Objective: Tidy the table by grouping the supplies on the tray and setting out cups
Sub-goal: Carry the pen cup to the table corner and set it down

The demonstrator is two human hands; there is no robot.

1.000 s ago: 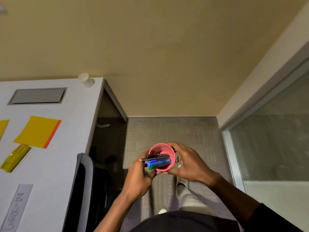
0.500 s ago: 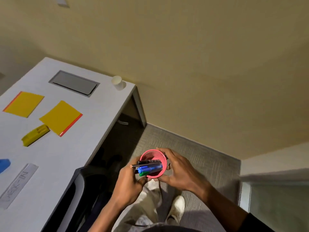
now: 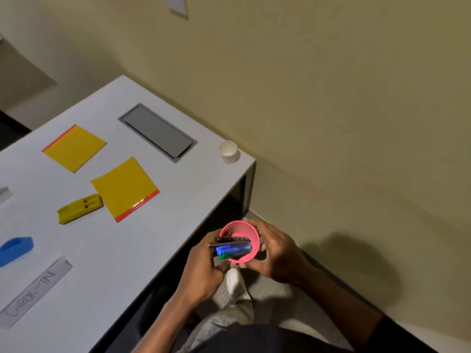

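Observation:
I hold a pink mesh pen cup (image 3: pixel 238 229) off the table's right edge, above the floor. My right hand (image 3: pixel 274 250) grips its side. My left hand (image 3: pixel 204 266) wraps round a bundle of markers and pens (image 3: pixel 233 249), blue, green and black, whose ends lie in the cup's mouth. On the grey table (image 3: pixel 122 250) a white paper cup (image 3: pixel 228 151) stands at the far right corner. Two yellow sticky pads (image 3: pixel 74 147) (image 3: pixel 125 188), a yellow block (image 3: pixel 80 208) and a blue holder (image 3: pixel 15 249) lie on the table. No tray is in view.
A grey cable hatch (image 3: pixel 158 132) is set into the tabletop near the wall. A grey strip labelled CHECK-IN (image 3: pixel 33 293) lies near the front edge. A beige wall runs close behind the table; carpet floor and my legs are below my hands.
The view has swung left and more of the table has come into sight. My hands keep the same hold on the cup and markers, now closer to the table's edge.

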